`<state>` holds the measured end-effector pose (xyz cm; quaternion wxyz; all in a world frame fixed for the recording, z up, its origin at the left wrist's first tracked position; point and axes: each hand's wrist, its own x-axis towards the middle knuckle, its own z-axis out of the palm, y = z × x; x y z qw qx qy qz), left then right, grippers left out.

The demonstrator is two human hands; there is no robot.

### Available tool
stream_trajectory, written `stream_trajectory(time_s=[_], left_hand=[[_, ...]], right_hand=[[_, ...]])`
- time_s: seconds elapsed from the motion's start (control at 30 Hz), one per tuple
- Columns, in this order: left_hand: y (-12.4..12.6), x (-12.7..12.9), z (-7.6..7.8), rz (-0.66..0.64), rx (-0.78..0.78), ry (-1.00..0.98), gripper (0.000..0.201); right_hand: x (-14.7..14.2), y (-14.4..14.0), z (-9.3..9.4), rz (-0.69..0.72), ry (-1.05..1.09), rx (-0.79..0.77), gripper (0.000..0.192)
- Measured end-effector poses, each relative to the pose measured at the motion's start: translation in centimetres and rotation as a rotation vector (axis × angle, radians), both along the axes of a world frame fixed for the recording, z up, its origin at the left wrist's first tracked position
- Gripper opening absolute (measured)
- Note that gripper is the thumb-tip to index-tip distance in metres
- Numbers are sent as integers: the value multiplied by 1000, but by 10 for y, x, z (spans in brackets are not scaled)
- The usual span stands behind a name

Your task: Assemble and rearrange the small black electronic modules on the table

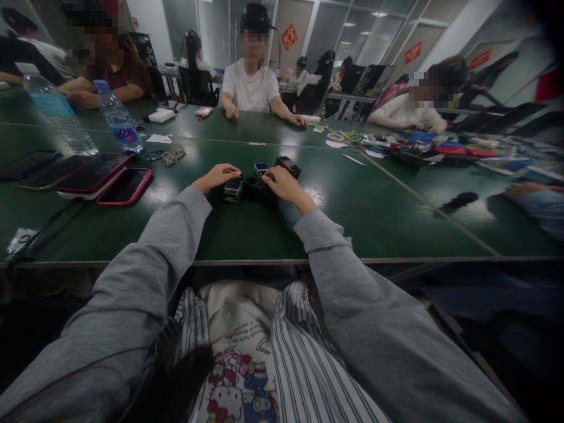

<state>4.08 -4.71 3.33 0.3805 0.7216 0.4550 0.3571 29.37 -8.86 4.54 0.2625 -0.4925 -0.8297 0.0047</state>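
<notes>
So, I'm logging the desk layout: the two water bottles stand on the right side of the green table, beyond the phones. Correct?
Not quite. The head view shows the two water bottles standing on the left side of the green table, beyond the phones.

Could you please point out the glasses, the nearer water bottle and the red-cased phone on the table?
glasses (171, 156), head view, on a lens.
nearer bottle (118, 120), head view, mid-body.
red-cased phone (124, 186), head view, screen centre.

Both grey-sleeved arms reach forward; the left hand (219, 175) and right hand (285, 185) curl (fingers bent), close together.
</notes>
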Motion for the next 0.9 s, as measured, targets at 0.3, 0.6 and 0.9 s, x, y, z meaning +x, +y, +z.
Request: stream_trajectory(time_s=[0.3,0.6,0.9], left_hand=[[4,1,-3,-11,26,99,33],[3,0,-2,-61,38,122,36],[2,2,-4,-76,-23,46,36]], right_hand=[[-2,-7,5,-97,-9,-25,23],[-5,-16,14,-147,-45,-69,28],[-5,-20,21,-291,8,-27,40]])
